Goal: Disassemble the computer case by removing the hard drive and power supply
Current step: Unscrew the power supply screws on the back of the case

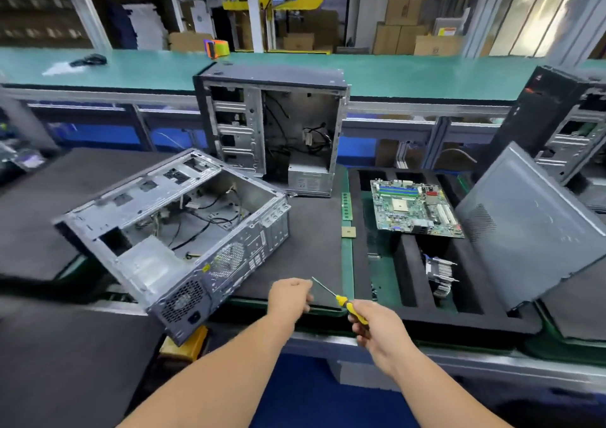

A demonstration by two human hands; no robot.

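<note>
We held the screwdriver (347, 304) in our right hand (377, 327), tip aimed up-left; the left hand (290, 296) was clenched empty, nearer the open case (177, 227) lying left on the desk (311, 230).

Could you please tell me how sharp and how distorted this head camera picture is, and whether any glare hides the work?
Head view: wide-angle bending curves the green conveyor; edges smear, as on the tilted computer case; the motherboard reads fairly sharp; no glare on the work; the right hand and its screwdriver are clear.
</note>
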